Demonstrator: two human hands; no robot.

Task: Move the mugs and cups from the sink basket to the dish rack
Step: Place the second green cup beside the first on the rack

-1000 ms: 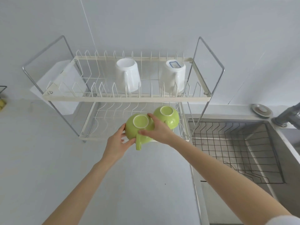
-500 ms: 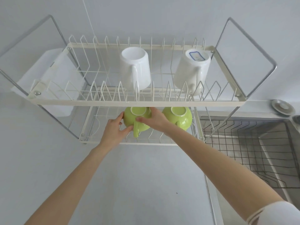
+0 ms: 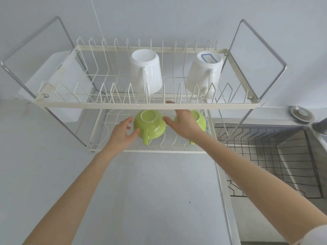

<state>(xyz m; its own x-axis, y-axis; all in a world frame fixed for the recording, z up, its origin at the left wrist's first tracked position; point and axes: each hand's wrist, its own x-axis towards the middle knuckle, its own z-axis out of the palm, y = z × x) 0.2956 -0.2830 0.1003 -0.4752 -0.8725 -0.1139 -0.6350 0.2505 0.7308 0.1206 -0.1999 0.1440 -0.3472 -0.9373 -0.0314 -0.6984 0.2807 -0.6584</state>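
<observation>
Left hand [image 3: 122, 134]: centre-left of frame, fingers spread, thumb touching the green cup's side, not closed on it. Green cup [image 3: 149, 123]: centre, upside down on the dish rack [image 3: 141, 104] lower tier, base up, handle pointing toward the bottom of the frame. Right hand [image 3: 184, 123]: open, fingertips beside the cup. Second green cup [image 3: 200, 120]: right of centre, also inverted.

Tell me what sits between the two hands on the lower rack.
In the head view, a green cup, upside down with its handle toward the camera, sits between the left hand and right hand.
</observation>
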